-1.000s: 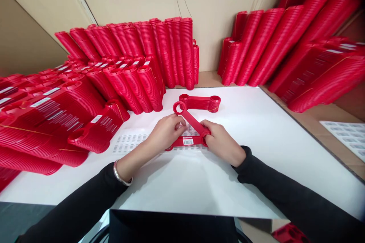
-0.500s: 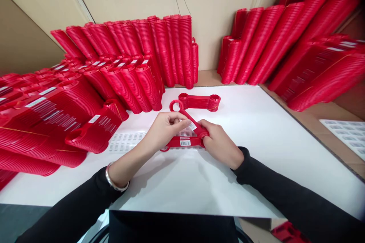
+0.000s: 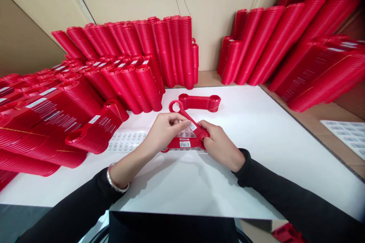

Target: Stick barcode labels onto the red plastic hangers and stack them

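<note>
The left hand point(image 3: 167, 130) is positioned above the work, thumb and forefinger pinched together on the left end of a white label point(image 3: 193, 126). The label lies over the bar of the upper red link point(image 3: 199, 130); whether its whole underside touches the bar is too small to tell. The right hand point(image 3: 219, 141) grasps the upper red link at its right end, fingers closed around the ring there, with the right end of the lower red link point(image 3: 173, 144) in the same grip. The two links diverge toward the left, the upper one angled away from the person. The lower link carries a printed label point(image 3: 184, 144) on its bar. Beneath both, a label sheet point(image 3: 121, 142) lies flat on the white tabletop point(image 3: 256, 133). A short stack of red links point(image 3: 198, 102) rests just beyond the hands. Tall red stacks point(image 3: 145, 41) stand at the left rear; further red stacks point(image 3: 264, 45) stand at the right rear.
</note>
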`<state>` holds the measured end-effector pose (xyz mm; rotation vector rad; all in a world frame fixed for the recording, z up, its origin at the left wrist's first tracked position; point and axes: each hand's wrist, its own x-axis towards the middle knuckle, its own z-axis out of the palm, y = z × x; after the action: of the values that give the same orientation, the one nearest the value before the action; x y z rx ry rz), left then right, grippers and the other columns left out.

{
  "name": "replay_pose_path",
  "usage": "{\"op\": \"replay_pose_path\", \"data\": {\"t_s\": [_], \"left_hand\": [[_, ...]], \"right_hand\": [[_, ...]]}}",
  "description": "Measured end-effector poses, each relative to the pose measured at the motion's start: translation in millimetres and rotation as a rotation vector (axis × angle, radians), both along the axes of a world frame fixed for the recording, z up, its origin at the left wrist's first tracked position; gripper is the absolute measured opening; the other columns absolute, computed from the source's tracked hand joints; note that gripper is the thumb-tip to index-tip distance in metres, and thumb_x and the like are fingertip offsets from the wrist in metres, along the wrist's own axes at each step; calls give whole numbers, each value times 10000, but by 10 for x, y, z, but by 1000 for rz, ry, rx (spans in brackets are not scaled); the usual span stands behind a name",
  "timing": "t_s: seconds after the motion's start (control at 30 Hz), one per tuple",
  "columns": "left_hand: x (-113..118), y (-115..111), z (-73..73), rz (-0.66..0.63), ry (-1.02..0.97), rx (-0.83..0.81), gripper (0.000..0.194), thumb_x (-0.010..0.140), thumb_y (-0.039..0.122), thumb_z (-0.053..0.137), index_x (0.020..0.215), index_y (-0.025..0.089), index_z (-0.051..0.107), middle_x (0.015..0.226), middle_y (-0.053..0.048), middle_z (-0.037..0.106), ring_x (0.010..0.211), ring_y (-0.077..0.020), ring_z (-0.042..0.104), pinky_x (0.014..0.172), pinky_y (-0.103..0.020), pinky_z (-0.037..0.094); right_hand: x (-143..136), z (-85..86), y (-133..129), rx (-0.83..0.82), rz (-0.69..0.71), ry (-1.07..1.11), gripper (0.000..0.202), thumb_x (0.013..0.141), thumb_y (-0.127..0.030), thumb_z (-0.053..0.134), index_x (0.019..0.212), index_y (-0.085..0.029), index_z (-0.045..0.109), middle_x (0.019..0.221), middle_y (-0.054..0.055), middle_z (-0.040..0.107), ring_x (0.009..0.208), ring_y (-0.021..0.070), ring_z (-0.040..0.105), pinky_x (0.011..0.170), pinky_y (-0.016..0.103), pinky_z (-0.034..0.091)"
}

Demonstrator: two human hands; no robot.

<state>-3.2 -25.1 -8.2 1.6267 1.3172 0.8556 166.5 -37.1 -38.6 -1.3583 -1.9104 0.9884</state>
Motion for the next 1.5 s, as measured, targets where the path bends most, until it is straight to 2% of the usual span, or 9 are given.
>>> {"op": "replay_pose_path", "data": {"t_s": [0.13,0.23,0.37,0.5,0.7,0.93,1.07,1.33,1.5], "left_hand": [[11,-49,-30,4,81,107,238,802,374,561,759,155,645,584,13,553,529,-92,457,500,-216,344],[25,-85,-85,10,261,401,236,844,366,512,774,177,635,551,29,467,534,-95,417,520,-223,334],[28,-84,-149,-8,484,843,190,854,335,506,834,168,593,742,-25,522,699,-134,473,648,-261,402],[-10,-38,-146,4,612,1005,286,805,428,561,882,153,534,846,-65,508,791,-180,491,697,-311,446],[-64,52,-136,142,585,1008,543,745,542,589,1072,141,426,1045,-128,435,970,-249,490,723,-350,486],[-95,100,-123,252,372,882,290,837,328,560,1067,182,464,1071,-83,406,838,-139,516,688,-274,477],[-103,90,-90,233,206,763,202,834,287,566,1009,210,502,1005,-37,443,730,-91,492,666,-242,478],[-97,117,-142,138,-230,569,187,812,119,453,976,207,438,965,-26,468,811,-102,544,737,-262,491],[-111,61,-110,98,169,683,174,729,41,403,782,184,485,840,-26,504,800,-145,507,715,-290,434]], "right_hand": [[-4,29,-26,-20,0,42,289,621,-34,343,798,-194,506,706,2,570,632,136,496,553,232,343],[-11,47,-42,-25,2,86,261,621,-33,341,770,-196,480,678,-10,548,606,128,481,554,234,341],[-15,55,-57,18,16,90,216,645,-33,334,733,-201,437,649,-25,508,585,122,441,550,241,321],[-17,57,-78,50,43,90,222,637,-19,329,724,-204,416,662,-27,496,609,126,432,552,244,311],[-42,94,-115,55,56,73,270,671,-11,330,804,-200,469,723,-10,552,640,138,471,592,253,338],[-53,103,-118,57,89,50,251,706,-22,343,806,-195,495,790,7,609,699,148,520,643,255,372],[3,83,-77,29,78,72,287,693,-16,353,853,-191,516,819,17,620,716,150,544,611,242,379],[83,66,-2,45,45,95,339,656,-13,349,882,-191,528,838,12,621,719,149,551,600,240,387],[101,62,16,46,7,70,340,614,-12,333,837,-197,512,787,5,610,687,150,547,586,241,380]]}}
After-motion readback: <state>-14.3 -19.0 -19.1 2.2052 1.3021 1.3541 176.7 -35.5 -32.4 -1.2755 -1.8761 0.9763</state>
